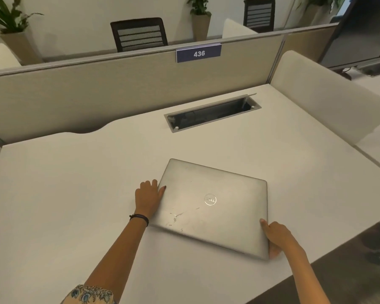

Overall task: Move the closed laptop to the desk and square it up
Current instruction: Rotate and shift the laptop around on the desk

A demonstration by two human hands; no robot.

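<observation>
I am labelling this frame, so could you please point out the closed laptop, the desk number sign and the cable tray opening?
closed laptop (215, 207): head view, middle of the lid.
desk number sign (199, 53): head view, on the digits 436.
cable tray opening (213, 115): head view, dark interior of the slot.

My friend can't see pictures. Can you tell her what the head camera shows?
A closed silver laptop lies flat on a white desk, turned a bit crooked. The left hand holds its left edge and the right hand grips its near right corner. Behind is an open cable slot and a sign reading 436.
</observation>
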